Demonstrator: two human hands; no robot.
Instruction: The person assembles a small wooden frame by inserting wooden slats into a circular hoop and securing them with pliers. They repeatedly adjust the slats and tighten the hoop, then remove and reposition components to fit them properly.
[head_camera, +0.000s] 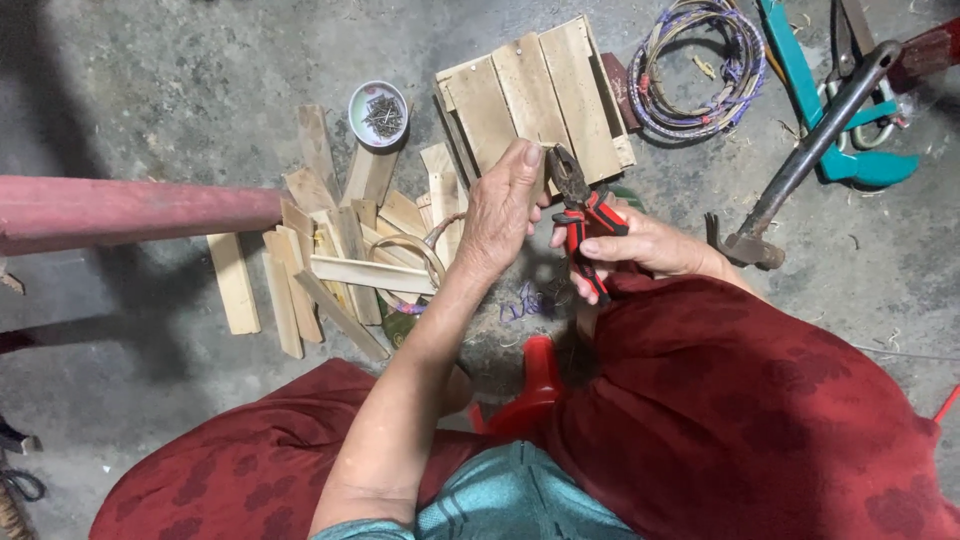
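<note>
Pliers (583, 215), one pair, red-black, gripped by my right hand (640, 250), fingers wrapped on handles | left hand (500, 205) at 9 o'clock of them, fingertips pressed together, what they pinch I cannot tell | one slat panel (535, 95) at 12 | one nail bowl (378, 113) at 10 | one hammer (800, 160) at 3.

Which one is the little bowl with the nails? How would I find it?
Start at the nailed panel of wooden slats at the top of the concrete floor. Look just left, above the loose pile of wood strips. The small round pale bowl there is the only dish, filled with dark nails.
</note>
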